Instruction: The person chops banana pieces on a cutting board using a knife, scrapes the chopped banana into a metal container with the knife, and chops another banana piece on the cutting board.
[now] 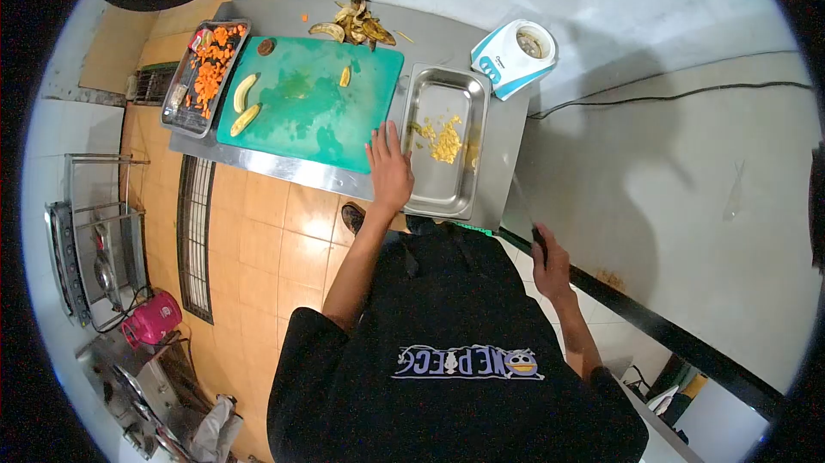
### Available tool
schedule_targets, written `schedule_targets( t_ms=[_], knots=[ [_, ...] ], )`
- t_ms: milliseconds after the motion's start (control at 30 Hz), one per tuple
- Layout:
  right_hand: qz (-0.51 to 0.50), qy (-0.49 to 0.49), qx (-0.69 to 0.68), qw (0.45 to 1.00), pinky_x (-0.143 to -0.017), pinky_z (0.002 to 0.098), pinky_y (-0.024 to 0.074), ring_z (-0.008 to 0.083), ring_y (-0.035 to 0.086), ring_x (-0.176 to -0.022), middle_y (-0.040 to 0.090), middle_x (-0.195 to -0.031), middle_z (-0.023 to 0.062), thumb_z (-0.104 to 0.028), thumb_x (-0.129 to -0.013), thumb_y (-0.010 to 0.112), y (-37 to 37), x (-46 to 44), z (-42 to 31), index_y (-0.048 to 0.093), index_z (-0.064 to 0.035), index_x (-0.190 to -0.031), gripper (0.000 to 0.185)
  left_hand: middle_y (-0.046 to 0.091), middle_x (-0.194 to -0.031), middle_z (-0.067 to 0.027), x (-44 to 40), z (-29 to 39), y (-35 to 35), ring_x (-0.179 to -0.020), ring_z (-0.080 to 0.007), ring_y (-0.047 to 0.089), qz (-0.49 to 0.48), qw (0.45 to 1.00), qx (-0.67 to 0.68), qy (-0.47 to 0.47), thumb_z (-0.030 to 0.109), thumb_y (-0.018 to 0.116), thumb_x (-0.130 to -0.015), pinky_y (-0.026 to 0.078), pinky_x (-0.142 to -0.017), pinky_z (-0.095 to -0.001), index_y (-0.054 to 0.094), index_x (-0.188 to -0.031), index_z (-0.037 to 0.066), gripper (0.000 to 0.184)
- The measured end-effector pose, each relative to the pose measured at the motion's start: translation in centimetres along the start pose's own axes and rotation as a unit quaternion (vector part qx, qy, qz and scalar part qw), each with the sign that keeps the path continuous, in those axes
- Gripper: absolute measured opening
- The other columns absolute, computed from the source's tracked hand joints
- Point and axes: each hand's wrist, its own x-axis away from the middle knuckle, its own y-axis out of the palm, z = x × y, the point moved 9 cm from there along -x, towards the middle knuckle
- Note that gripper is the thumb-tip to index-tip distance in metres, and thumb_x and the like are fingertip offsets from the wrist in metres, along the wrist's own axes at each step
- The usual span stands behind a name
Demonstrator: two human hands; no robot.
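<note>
My left hand [391, 172], fingers stretched out, rests at the near right corner of the green cutting board [318, 119], beside the steel pan [411, 198]. Chopped yellow pieces [446, 141] lie in that pan. On the board are two peeled bananas [243, 95], one above the other, and a smaller banana piece [345, 76]. A small round brown thing [265, 47] sits at the board's far left corner. My right hand [553, 263] is closed round the black handle of a knife [539, 244], right of the table's edge. Its blade points up and is hard to make out.
At the left stands a black tray [196, 129] of orange chunks. Dark banana peels [365, 29] lie behind the board. A white and blue blender base [514, 57] stands at the back right, its black cable [653, 98] running along the wall. A pink gas cylinder [153, 318] is at lower left.
</note>
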Motion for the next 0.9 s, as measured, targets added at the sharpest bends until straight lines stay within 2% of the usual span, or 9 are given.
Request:
schedule_targets(
  t_ms=[67, 133, 200, 367, 600, 700, 733, 800, 900],
  knots=[
    [0.03, 0.014, -0.135, 0.99, -0.056, 0.0409, 0.0505, 0.0221, 0.062, -0.065, 0.061, -0.08, 0.0089, -0.024, -0.104, 0.055, 1.5, -2.5, 0.9, 0.052, -0.0144, -0.141, 0.038, 0.03, -0.161, -0.0275, 0.1, 0.0, -0.1, -0.15, -0.0492, 0.025, 0.004, 1.0, -0.003, 0.004, 0.01, 0.058, -0.098, 0.018, -0.123, -0.0614, 0.024, -0.159, -0.003, 0.071],
    [-0.099, 0.15, -0.466, 0.867, -0.05, 0.0299, 0.0433, 0.0117, 0.052, -0.058, 0.056, -0.084, 0.0034, -0.03, -0.109, 0.045, 6.4, -5.5, 2.1, 0.046, -0.0121, -0.14, 0.036, 0.029, -0.161, -0.0275, -0.1, 0.0, -0.1, -0.15, -0.0492, 0.025, 0.003, 1.0, -0.005, 0.004, 0.009, 0.058, -0.098, 0.018, -0.123, -0.0609, 0.023, -0.159, -0.003, 0.071],
    [-0.108, 0.162, -0.484, 0.853, -0.046, 0.0263, 0.0383, 0.0105, 0.047, -0.052, 0.056, -0.081, 0.0037, -0.038, -0.108, 0.047, 8.4, -8.7, 1.5, 0.047, -0.0111, -0.135, 0.038, 0.029, -0.161, -0.0276, -0.2, 0.0, 0.1, -0.15, -0.0492, 0.025, 0.003, 1.0, -0.009, 0.007, 0.009, 0.058, -0.098, 0.018, -0.123, -0.0609, 0.024, -0.159, -0.003, 0.071],
    [-0.083, 0.05, -0.338, 0.936, -0.043, 0.028, 0.0362, 0.0093, 0.044, -0.05, 0.049, -0.064, -0.0012, -0.043, -0.107, 0.052, 9.4, -16.0, 0.1, 0.058, -0.0051, -0.092, 0.041, 0.028, -0.162, -0.0278, -0.2, 0.1, 0.0, -0.15, -0.0495, 0.025, -0.009, 1.0, -0.026, -0.001, 0.009, 0.058, -0.097, 0.019, -0.122, -0.062, 0.025, -0.159, -0.002, 0.071],
    [-0.097, 0.056, -0.244, 0.963, -0.045, 0.0297, 0.0364, 0.0097, 0.044, -0.05, 0.049, -0.063, -0.0014, -0.047, -0.107, 0.051, 10.9, -17.5, 3.8, 0.059, -0.004, -0.086, 0.048, 0.027, -0.162, -0.0273, -0.2, 1.5, -0.4, -0.151, -0.0509, 0.02, -0.01, 0.995, -0.085, 0.044, 0.014, 0.061, -0.097, 0.017, -0.122, -0.0643, 0.03, -0.161, 0.007, 0.071],
    [-0.127, 0.103, -0.141, 0.977, -0.065, 0.0441, 0.0504, 0.0293, 0.063, -0.065, 0.066, -0.076, 0.0177, -0.051, -0.105, 0.049, 10.3, -12.7, 7.6, 0.068, 0.0046, -0.1, 0.059, 0.026, -0.163, -0.0275, -0.3, 1.5, -0.7, -0.152, -0.0514, 0.019, -0.007, 0.997, -0.07, 0.044, 0.018, 0.062, -0.097, 0.016, -0.122, -0.0651, 0.03, -0.161, 0.008, 0.072],
    [-0.132, 0.1, -0.135, 0.977, -0.065, 0.044, 0.0505, 0.0283, 0.062, -0.065, 0.065, -0.075, 0.0179, -0.052, -0.105, 0.048, 9.4, -10.8, 7.3, 0.068, 0.0044, -0.101, 0.06, 0.026, -0.163, -0.0277, -0.2, 1.6, -0.8, -0.152, -0.0518, 0.018, -0.011, 0.997, -0.062, 0.043, 0.02, 0.062, -0.097, 0.015, -0.122, -0.0655, 0.03, -0.161, 0.008, 0.073],
    [-0.118, 0.116, -0.128, 0.978, -0.053, 0.0318, 0.0411, 0.0105, 0.05, -0.058, 0.052, -0.064, 0.0006, -0.045, -0.108, 0.05, 7.6, -6.7, 7.4, 0.061, -0.0026, -0.086, 0.049, 0.025, -0.163, -0.028, -0.2, 1.8, -0.9, -0.152, -0.0522, 0.018, -0.017, 0.997, -0.059, 0.039, 0.021, 0.063, -0.097, 0.015, -0.122, -0.0657, 0.03, -0.161, 0.008, 0.074],
    [-0.134, 0.244, -0.159, 0.947, -0.049, 0.0288, 0.039, 0.0082, 0.047, -0.053, 0.051, -0.063, -0.0019, -0.04, -0.109, 0.051, 7.0, -0.2, 9.9, 0.061, -0.006, -0.088, 0.041, 0.025, -0.163, -0.0282, -0.5, 1.9, -0.7, -0.151, -0.0531, 0.019, -0.019, 0.998, -0.035, 0.039, 0.022, 0.063, -0.096, 0.015, -0.122, -0.0657, 0.029, -0.161, 0.009, 0.074]
  ],
)
